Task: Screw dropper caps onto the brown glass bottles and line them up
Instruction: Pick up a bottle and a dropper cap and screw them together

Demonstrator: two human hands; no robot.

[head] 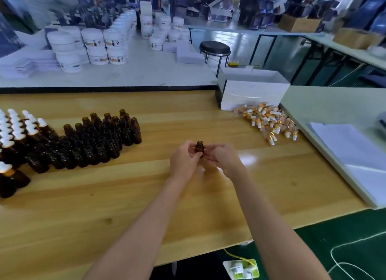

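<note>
Above the wooden desk (125,196), near its middle, my left grip (183,159) and right grip (224,159) both pinch one uncapped brown bottle (199,147) upright, open bottles (100,141) massed to the left beside capped ones (14,129), dropper caps (269,123) heaped far right.

single head view, looks forward and down over wooden table (104,196), hands close below.

on table (125,196): uncapped bottles (100,141) left of centre | capped bottles (14,131) far left, beside them | dropper caps (269,123) heaped rear right | box (252,91) just behind heap | single bottle (199,147) centre, between left hand (183,160) and right hand (223,159)
</note>
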